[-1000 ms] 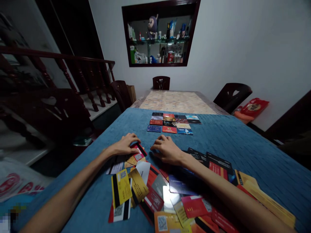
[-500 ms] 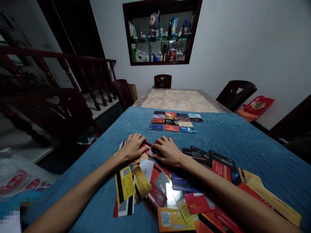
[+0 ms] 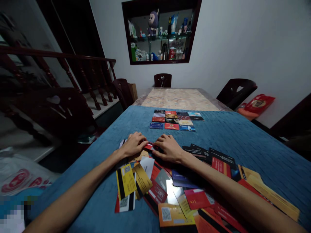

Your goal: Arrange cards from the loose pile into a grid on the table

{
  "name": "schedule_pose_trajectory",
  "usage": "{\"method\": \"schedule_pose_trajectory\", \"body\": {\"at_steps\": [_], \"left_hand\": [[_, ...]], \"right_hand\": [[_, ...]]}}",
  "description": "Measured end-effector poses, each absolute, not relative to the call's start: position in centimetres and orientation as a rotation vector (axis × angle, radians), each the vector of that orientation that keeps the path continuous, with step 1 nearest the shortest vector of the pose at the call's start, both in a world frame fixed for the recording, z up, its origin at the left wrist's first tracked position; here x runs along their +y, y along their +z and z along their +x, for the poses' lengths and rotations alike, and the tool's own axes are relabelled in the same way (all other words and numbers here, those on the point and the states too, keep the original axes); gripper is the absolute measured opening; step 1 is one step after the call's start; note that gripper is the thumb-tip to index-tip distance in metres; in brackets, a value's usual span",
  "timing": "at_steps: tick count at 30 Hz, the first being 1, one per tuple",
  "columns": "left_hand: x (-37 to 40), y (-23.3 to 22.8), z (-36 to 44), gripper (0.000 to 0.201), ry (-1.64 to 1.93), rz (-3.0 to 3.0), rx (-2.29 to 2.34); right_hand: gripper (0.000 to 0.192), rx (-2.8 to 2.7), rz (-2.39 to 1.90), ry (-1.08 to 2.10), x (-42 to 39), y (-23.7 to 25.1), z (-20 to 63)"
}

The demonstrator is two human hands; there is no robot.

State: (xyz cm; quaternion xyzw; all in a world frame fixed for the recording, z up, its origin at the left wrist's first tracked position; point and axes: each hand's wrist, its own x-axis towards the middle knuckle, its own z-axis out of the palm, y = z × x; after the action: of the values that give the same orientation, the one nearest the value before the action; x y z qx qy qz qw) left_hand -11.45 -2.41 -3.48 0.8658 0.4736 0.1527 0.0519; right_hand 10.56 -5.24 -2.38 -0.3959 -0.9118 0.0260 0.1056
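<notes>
A red card [image 3: 148, 147] with a dark stripe lies between my two hands, over the far edge of a loose heap of cards. My left hand [image 3: 133, 144] is closed at its left end, with the thumb along it; the other fingertips are partly hidden. My right hand [image 3: 168, 149] is closed at its right end, fingers curled, covering that part. Nearer to me in the heap are a yellow card [image 3: 126, 182] with a QR code, a gold card [image 3: 142, 181], a dark blue card [image 3: 184, 179] and an orange card [image 3: 177, 215].
Beyond my hands, several cards lie in neat rows, a blue card [image 3: 156, 126] at the front left. Black cards [image 3: 222, 157] and gold cards [image 3: 279, 197] spread on the right. A blue cloth [image 3: 97, 161] covers this part of the table. Chairs [image 3: 235, 92] stand around it.
The red card between my hands has turned a little and now shows less of its light patch. My hands have shifted only slightly. The view has tilted a little.
</notes>
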Motion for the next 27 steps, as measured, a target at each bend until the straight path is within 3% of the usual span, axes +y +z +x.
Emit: {"method": "schedule_pose_trajectory", "body": {"at_steps": [6,19,27], "left_hand": [[-2.2,-2.9,-11.6,0.041,0.662,2.496,1.324],[-2.4,-3.5,-11.5,0.026,0.845,2.396,1.251],[-2.5,-3.9,-11.5,0.034,0.915,2.395,1.216]], "right_hand": [[0.03,-2.55,-1.215,0.095,-4.6,-2.5,11.0],[0.027,-2.327,-1.349,0.049,-4.2,-2.5,11.4],[0.03,-2.312,-1.425,0.046,-4.3,-2.5,11.4]]}}
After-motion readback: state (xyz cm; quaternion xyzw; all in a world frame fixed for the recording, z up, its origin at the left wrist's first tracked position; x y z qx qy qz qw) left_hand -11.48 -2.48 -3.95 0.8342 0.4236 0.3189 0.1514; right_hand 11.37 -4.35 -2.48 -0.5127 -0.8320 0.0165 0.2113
